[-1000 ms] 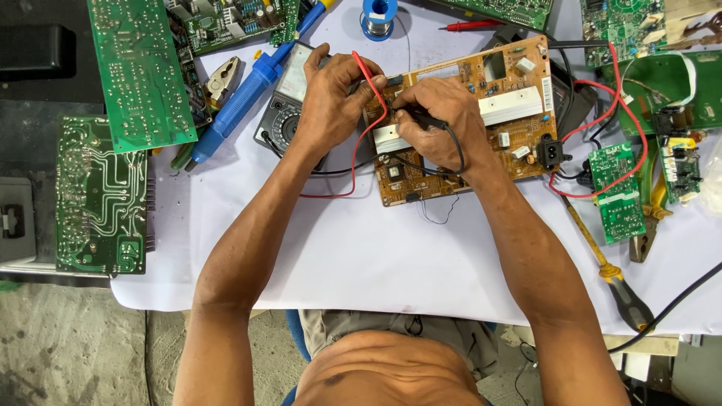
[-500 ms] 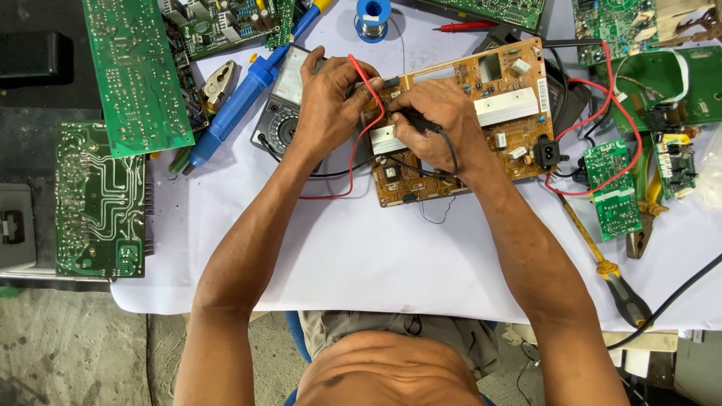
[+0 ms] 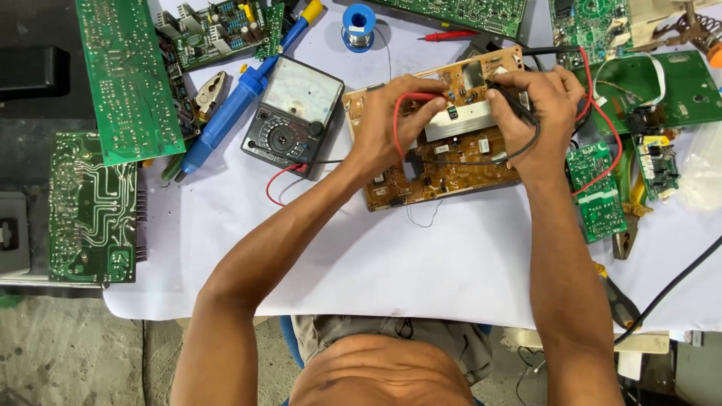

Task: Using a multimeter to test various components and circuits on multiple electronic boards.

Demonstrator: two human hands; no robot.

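Note:
A brown circuit board (image 3: 444,162) lies on the white table cover (image 3: 376,248). My left hand (image 3: 391,124) grips a red test probe (image 3: 421,98), its tip pressed on the board's upper middle. My right hand (image 3: 538,109) holds a black test probe (image 3: 511,94) against the board's upper right. Red and black leads loop back to an analog multimeter (image 3: 293,113) that rests left of the board.
Green circuit boards lie at left (image 3: 128,75), lower left (image 3: 94,210), top (image 3: 459,11) and right (image 3: 602,192). A blue desoldering pump (image 3: 241,98), a solder spool (image 3: 359,26), pliers (image 3: 210,90) and a screwdriver (image 3: 617,297) lie around the work area.
Both hands moved apart and up along the brown board: the right hand shifted to its upper right, the left hand to its upper middle. The multimeter is now uncovered.

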